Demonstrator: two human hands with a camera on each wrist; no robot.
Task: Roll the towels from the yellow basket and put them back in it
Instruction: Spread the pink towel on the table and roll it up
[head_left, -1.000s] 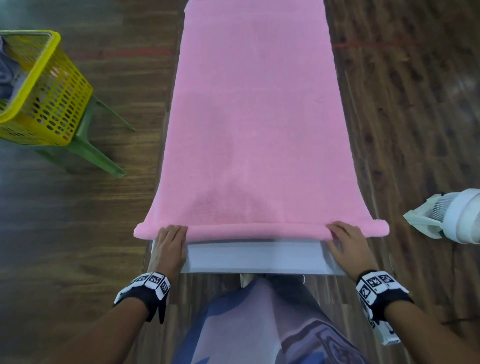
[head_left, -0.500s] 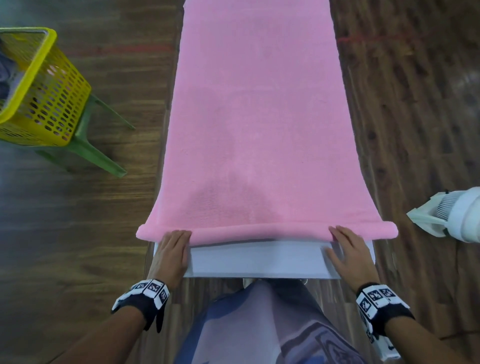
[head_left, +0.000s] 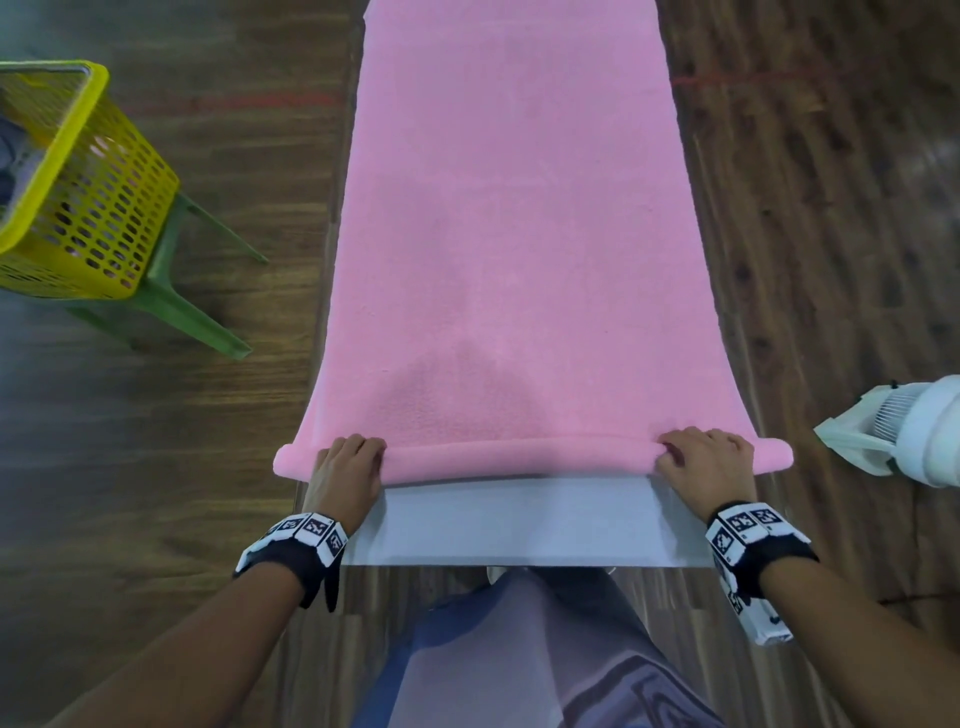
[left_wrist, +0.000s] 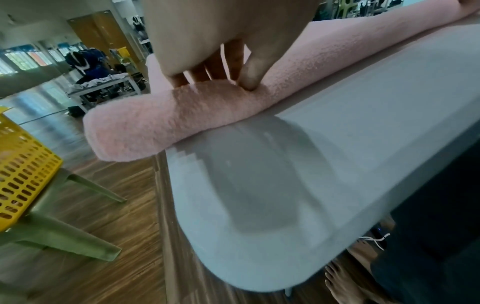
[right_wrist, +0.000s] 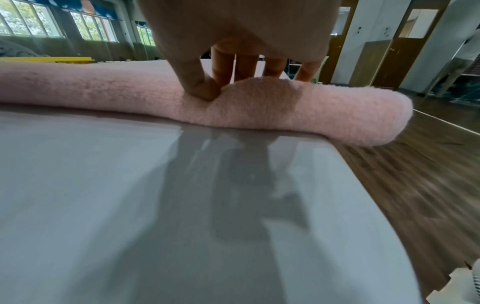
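A long pink towel (head_left: 514, 234) lies flat along a white table (head_left: 519, 525), with its near end turned into a thin roll (head_left: 519, 457). My left hand (head_left: 349, 462) grips the roll near its left end, fingers curled over the top and thumb pressed into the near side (left_wrist: 249, 82). My right hand (head_left: 707, 460) grips the roll (right_wrist: 259, 107) near its right end in the same way. Both roll ends stick out past the table's sides. The yellow basket (head_left: 78, 202) stands at the far left on a green stool, with some cloth inside.
A green plastic stool (head_left: 176, 306) carries the basket over the dark wooden floor. A white fan (head_left: 914, 431) stands at the right edge, close to the roll's right end. My legs are against the table's near edge. Other tables and people stand far behind.
The roll has moved away from me and grown thicker, uncovering more white table. Both hands went from flat fingers on the towel's edge to fingers curled over the roll.
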